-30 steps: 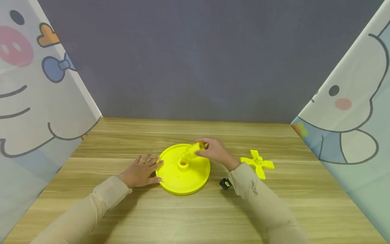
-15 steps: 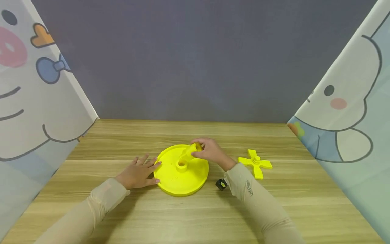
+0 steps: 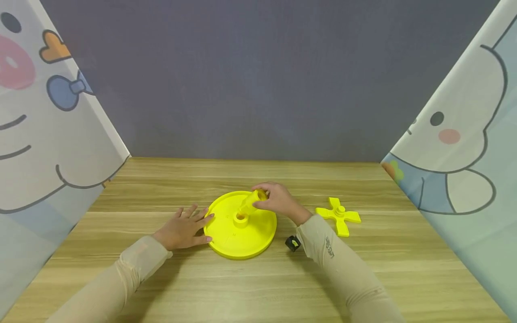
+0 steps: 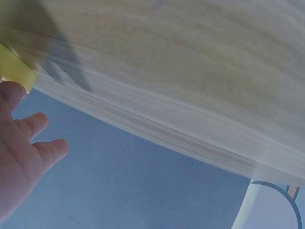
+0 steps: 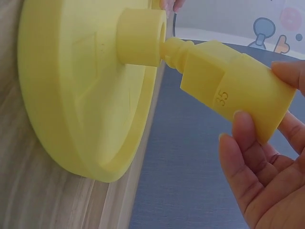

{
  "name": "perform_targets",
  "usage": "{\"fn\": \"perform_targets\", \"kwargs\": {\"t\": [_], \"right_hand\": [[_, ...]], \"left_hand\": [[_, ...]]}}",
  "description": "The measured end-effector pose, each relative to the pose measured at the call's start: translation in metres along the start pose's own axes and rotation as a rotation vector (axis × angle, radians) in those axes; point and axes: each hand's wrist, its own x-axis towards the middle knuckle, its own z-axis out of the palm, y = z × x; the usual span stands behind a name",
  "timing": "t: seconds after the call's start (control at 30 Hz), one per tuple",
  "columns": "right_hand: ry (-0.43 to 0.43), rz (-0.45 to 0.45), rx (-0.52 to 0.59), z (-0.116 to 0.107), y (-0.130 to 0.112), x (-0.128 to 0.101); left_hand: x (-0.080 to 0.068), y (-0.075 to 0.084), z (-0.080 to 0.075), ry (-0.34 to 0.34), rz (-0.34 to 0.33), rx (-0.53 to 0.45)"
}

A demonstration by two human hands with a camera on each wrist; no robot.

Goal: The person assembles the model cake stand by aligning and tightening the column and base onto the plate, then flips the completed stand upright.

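Round yellow plastic disc (image 3: 242, 235) with central hub — peg at socket mouth.
Right hand (image 3: 278, 200) grips yellow plastic peg (image 3: 253, 201), tilted; left hand (image 3: 183, 228) flat, fingers straight against disc's left edge; bare wooden bench (image 3: 258, 287) all round.

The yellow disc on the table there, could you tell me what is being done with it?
A person is fitting a yellow post into the raised hub at the middle of the yellow disc. The right hand holds the post tilted, its narrow tip at the hub's opening, not seated. The left hand lies flat on the wooden table, fingertips at the disc's rim. A yellow cross-shaped piece lies apart to the right.
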Motion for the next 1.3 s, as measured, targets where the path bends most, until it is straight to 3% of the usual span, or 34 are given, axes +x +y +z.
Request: {"fn": "perform_targets", "kwargs": {"t": [0.5,0.8,0.97,1.3], "right_hand": [[-0.052,-0.001,-0.025,-0.001,-0.007,0.004],[-0.123,0.072,-0.048,0.001,-0.014,0.008],[-0.152,0.088,-0.118,0.004,-0.019,0.010],[-0.131,0.053,-0.129,0.012,-0.024,0.015]], "left_hand": [[-0.002,0.001,0.000,0.017,-0.003,0.014],[-0.001,0.002,-0.001,0.019,-0.003,0.012],[-0.001,0.004,-0.003,0.009,-0.006,0.018],[-0.003,0.007,-0.007,-0.003,-0.005,-0.004]]}}
